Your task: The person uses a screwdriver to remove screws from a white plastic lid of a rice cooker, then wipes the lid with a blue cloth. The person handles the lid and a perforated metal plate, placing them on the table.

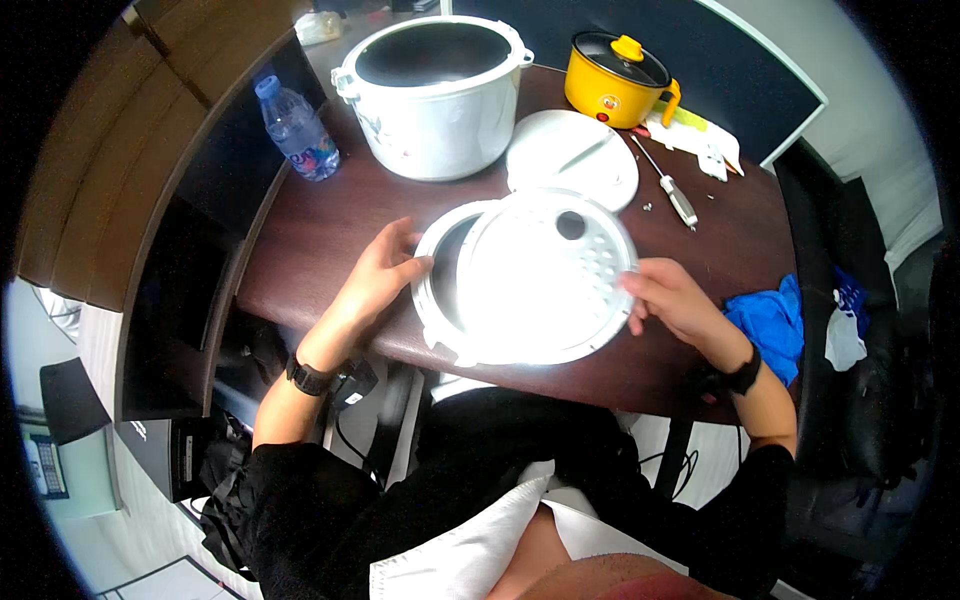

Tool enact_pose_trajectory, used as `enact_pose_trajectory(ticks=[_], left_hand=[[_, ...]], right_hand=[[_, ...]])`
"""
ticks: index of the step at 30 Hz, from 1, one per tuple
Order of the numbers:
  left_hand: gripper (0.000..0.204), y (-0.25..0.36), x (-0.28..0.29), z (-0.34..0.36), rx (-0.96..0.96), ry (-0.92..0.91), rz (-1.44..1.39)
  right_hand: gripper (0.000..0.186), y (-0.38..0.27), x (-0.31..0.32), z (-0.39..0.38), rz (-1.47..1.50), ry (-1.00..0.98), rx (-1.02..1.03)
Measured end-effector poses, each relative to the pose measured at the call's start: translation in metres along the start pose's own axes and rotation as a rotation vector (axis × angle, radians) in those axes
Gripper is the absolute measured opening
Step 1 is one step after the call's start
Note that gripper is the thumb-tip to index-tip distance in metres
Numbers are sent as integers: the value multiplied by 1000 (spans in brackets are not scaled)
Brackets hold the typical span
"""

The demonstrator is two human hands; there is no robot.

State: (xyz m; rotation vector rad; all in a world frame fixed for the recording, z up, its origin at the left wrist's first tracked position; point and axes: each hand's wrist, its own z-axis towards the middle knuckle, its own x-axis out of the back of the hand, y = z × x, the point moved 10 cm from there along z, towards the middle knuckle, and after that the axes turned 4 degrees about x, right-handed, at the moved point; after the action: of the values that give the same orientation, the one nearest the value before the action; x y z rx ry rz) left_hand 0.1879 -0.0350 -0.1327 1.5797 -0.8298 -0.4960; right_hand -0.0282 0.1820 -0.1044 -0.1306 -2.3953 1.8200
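Note:
My right hand [672,300] pinches the right edge of a white plastic steamer tray [530,270] with rows of holes and one dark round spot near its top. The tray is tilted and overlaps a round white lid-like part [437,330] with a raised rim and a grey inside, at the table's front edge. My left hand [380,265] grips the left rim of this part between thumb and fingers. Behind them lies a flat white disc [610,172], partly covered by the tray. A large white rice cooker body [440,125], dark inside and without a lid, stands at the back.
On the dark brown table [310,240], a water bottle [298,130] stands at the left. A yellow electric pot [615,85] is at the back right. Nearby lie a screwdriver [680,200], small screws [647,207] and white papers [690,135]. Blue cloth [770,320] hangs at the right edge.

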Motion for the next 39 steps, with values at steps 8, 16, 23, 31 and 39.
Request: enact_pose_trajectory(ticks=[8,16,23,31,39], left_hand=[[35,-11,17,19,209,-127,-121],[37,-8,75,41,70,9,251],[45,15,87,47,-32,47,672],[37,111,-39,50,-224,-68,924],[47,123,-156,154,-422,-4,1024]], right_hand=[[23,-44,109,-82,-136,524,227],[24,-47,139,-155,-439,808,232],[25,-33,174,-178,-439,883,204],[26,-9,282,-180,78,976,201],[25,79,371,-137,540,875,116]])
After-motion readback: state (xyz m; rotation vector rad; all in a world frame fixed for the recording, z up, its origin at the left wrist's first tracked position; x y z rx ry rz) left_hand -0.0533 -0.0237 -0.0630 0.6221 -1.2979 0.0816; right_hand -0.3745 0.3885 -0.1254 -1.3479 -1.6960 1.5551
